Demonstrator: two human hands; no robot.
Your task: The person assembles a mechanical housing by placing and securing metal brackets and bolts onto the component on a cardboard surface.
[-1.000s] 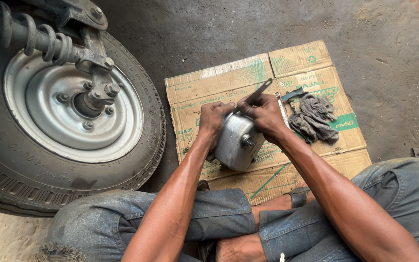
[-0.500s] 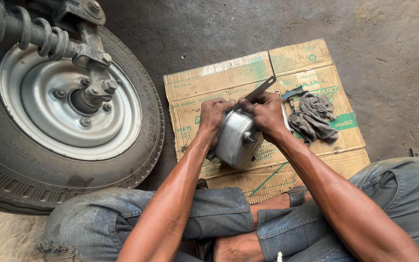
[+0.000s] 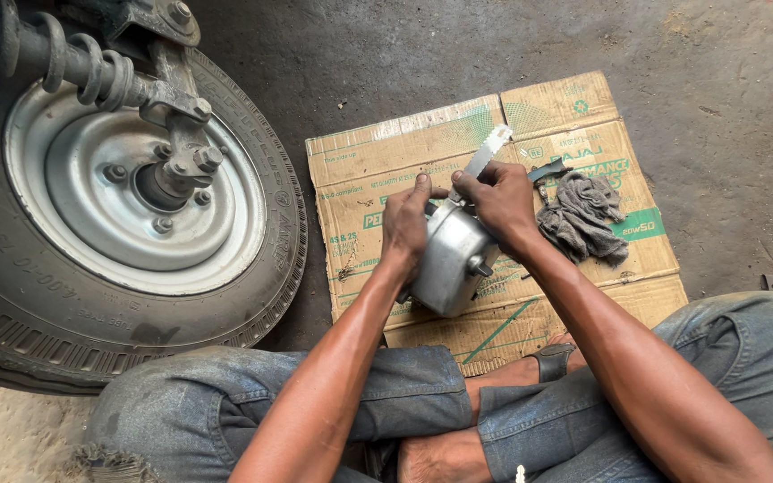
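My left hand (image 3: 407, 224) grips the upper edge of a round silver metal housing (image 3: 449, 261) that stands tilted on a flattened cardboard sheet (image 3: 378, 174). My right hand (image 3: 499, 200) is closed around a thin flat metal blade (image 3: 487, 150), whose lower end meets the housing's top rim while its pale tip points up and away. Both forearms reach forward over my crossed legs in blue jeans.
A mounted vehicle wheel (image 3: 118, 201) with a silver rim, hub nut and coil spring stands at the left. A crumpled grey rag (image 3: 583, 215) and a dark small tool (image 3: 547, 170) lie on the cardboard to the right. Bare concrete floor surrounds the sheet.
Both hands and the housing keep their place on the cardboard. The blade has tilted slightly more upright, and the view has shifted a little.
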